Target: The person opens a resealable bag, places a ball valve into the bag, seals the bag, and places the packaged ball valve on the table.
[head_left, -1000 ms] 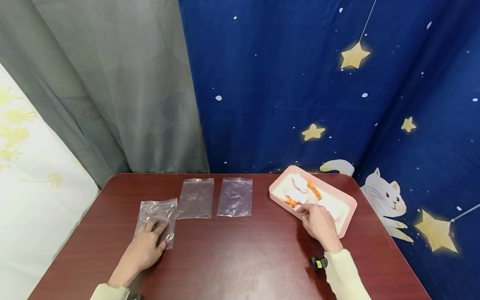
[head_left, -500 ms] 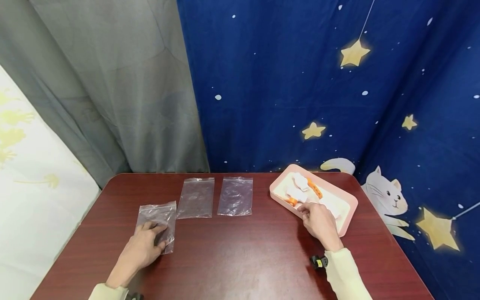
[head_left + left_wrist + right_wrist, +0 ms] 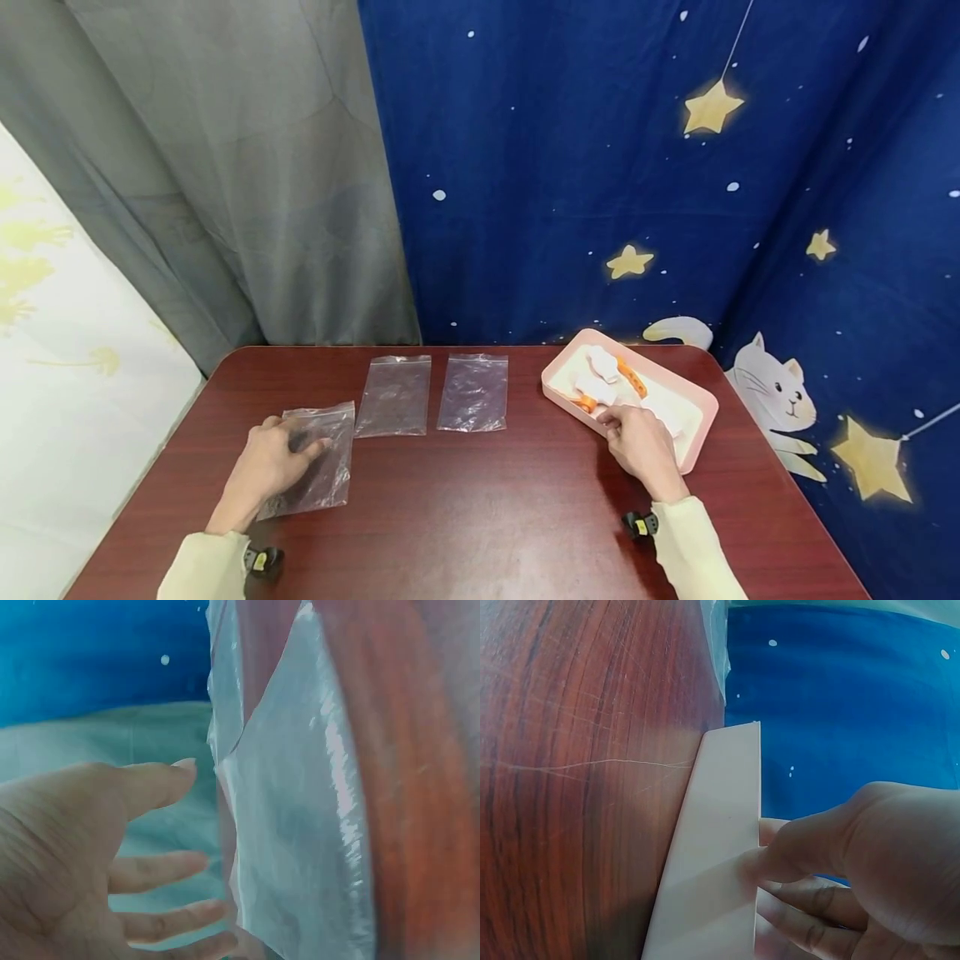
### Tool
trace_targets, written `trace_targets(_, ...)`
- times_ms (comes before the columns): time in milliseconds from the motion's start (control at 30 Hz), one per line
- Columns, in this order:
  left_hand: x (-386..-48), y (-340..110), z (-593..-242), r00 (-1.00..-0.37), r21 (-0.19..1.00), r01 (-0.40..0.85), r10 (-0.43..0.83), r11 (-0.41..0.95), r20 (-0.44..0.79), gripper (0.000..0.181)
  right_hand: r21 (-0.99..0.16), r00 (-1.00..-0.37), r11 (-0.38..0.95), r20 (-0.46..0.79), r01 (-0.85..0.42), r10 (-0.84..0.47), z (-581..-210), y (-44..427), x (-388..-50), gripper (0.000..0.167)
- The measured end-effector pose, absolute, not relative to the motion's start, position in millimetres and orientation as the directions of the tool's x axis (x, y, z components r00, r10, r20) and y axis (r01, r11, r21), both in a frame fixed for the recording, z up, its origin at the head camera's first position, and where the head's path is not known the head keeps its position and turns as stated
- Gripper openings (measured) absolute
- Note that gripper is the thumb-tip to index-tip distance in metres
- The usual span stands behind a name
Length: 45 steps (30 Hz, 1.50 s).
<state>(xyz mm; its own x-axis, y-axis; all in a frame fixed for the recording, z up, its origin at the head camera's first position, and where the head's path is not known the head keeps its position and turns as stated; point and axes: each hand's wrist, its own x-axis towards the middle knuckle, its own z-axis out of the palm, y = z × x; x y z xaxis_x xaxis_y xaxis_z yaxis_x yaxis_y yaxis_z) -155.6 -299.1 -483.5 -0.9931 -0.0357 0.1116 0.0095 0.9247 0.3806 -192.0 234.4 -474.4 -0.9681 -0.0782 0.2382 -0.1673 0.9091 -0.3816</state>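
My left hand (image 3: 267, 458) hovers over the left clear zip bag (image 3: 330, 467), which lies flat on the table. Its fingers are loose and spread in the left wrist view, apart from the plastic bag (image 3: 300, 817). On the right, my right hand (image 3: 642, 443) holds the near rim of a pink tray (image 3: 701, 433). The thumb is against the outer wall (image 3: 712, 825) and the fingers reach behind it. Inside the tray lie white pieces (image 3: 596, 387) and orange pieces (image 3: 632, 379), whose kind I cannot tell.
Two more clear zip bags, a middle bag (image 3: 395, 396) and a right bag (image 3: 473, 393), lie flat at the back of the dark red table (image 3: 480, 508). Behind the table hang a grey curtain (image 3: 315, 208) and a blue starry curtain (image 3: 540, 167).
My left hand has lifted off the left bag and drawn back to the left; that bag has shifted slightly toward me. My right hand and the tray stay put.
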Motion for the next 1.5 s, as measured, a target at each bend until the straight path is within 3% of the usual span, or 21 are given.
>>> trace_targets(467,-190,-331,-479,-0.973,0.402,-0.228,-0.192,0.887,-0.129,0.086,-0.396,-0.982,0.91,0.181,-0.122,-0.053,-473,235,-195,0.022)
trace_targets(700,-197,-335,-480,-0.954,0.405,-0.293,-0.237,0.866,-0.183,0.053,-0.394,-0.982,0.912,0.181,-0.114,-0.045,-473,236,-195,0.023)
trace_targets(1167,-205,-337,-484,-0.928,0.396,-0.37,-0.316,0.841,-0.196,0.042,-0.399,-0.977,0.907,0.205,-0.132,-0.053,-474,236,-195,0.023)
trace_targets(1500,-199,-346,-487,-0.959,0.514,-0.275,-0.266,0.813,-0.093,0.021,-0.405,-0.979,0.905,0.195,-0.128,-0.051,-475,234,-194,0.022)
